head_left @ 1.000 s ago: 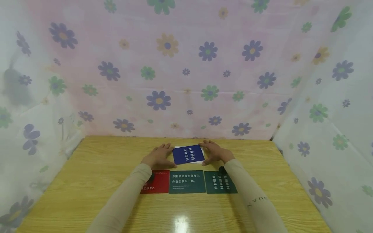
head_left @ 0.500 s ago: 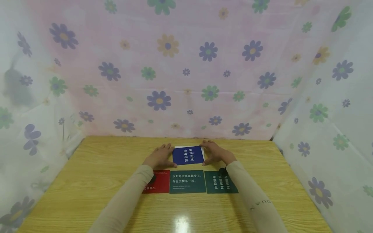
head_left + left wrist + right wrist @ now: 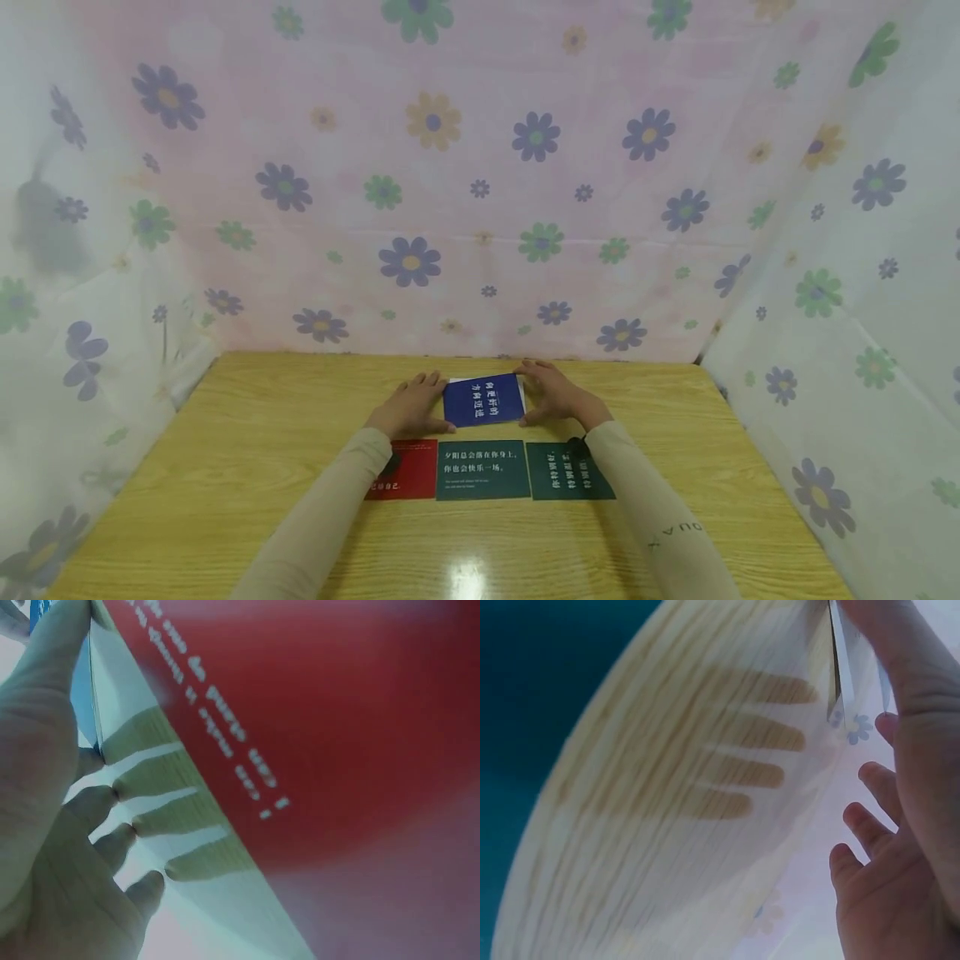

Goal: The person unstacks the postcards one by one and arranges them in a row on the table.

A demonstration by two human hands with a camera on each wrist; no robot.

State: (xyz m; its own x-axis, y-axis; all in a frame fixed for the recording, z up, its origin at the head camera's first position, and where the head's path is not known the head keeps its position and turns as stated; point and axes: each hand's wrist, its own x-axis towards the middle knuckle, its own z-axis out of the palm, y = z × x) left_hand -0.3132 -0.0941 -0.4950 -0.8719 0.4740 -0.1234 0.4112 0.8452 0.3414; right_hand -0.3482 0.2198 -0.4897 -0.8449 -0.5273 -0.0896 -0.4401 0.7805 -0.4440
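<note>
A dark blue card (image 3: 483,400) with white characters lies over a white card (image 3: 522,388), whose edges peep out at the back and right. My left hand (image 3: 408,407) holds the blue card's left end, thumb by the near corner and forefinger by the far one. At the other end my right hand (image 3: 557,395) has its thumb and forefinger at the corners in the same way. The left wrist view shows the blue card (image 3: 84,709) edge-on beside the thumb. In the right wrist view two thin card edges (image 3: 841,667) stand slightly apart under the thumb.
Nearer me lie a red card (image 3: 412,471), partly under the left sleeve, a green card (image 3: 482,470) in the middle, and another green card (image 3: 551,471) partly behind the right sleeve. The wooden table (image 3: 262,400) ends at a flowered curtain (image 3: 480,317).
The blue card straightens over the white one, then tilts slightly again, its right end a little farther back. Both hands stay at its ends with only small shifts. The row of cards stays put.
</note>
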